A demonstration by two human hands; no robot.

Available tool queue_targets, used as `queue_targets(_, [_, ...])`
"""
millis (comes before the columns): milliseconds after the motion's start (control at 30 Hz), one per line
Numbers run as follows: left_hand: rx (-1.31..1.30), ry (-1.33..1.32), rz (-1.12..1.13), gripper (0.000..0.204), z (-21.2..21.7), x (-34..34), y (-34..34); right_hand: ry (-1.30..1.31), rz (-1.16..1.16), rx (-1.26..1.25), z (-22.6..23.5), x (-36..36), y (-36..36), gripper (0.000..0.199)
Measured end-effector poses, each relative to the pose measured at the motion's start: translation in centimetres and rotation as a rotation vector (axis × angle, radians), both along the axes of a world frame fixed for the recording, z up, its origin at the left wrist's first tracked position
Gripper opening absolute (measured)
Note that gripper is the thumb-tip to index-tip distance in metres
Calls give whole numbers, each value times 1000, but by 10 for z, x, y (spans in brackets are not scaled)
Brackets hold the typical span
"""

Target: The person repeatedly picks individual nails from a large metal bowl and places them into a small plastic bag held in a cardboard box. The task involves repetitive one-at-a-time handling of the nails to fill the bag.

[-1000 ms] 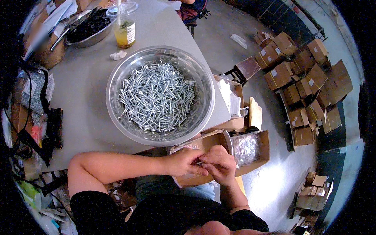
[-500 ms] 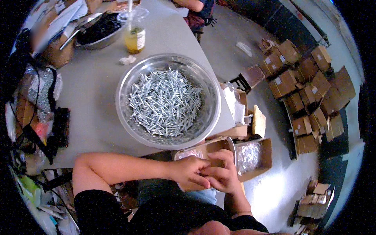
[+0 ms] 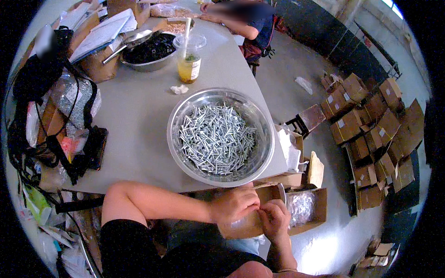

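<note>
"Your left hand and right hand are close together over the open box. Are they holding something?"

"Your fingers curl in, but I can't tell if they grip anything."

"Where are the screws?"

"Heaped in the shiny bowl, just past your hands. It sits by the edge of the tabletop, maybe so you can reach it easily. Its high sides likely stop the screws from rolling away."

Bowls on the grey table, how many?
2: a round, shiny metal bowl of silvery fasteners in front; a grey bowl of black pieces farther back. Others may be hidden.
</note>
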State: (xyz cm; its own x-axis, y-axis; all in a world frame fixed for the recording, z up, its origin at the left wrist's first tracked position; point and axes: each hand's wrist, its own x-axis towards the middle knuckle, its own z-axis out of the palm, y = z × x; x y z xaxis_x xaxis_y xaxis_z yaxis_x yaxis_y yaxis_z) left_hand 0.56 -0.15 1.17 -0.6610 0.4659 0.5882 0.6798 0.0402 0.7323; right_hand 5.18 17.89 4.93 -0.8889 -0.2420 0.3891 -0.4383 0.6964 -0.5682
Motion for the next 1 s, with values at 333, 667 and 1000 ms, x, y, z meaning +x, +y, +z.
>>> queue_targets(333, [-57, 156, 29, 24, 99, -13, -37, 186, -255, -101, -15, -6, 58, 10])
queue_targets(667, [-116, -359, 1207, 65, 26, -244, -231, -22, -820, -166, -124, -18, 221, 12])
queue_targets(1000, [-316, -275, 1308, 49, 0, -270, -232, -61, -742, 26, -133, -2, 202, 12])
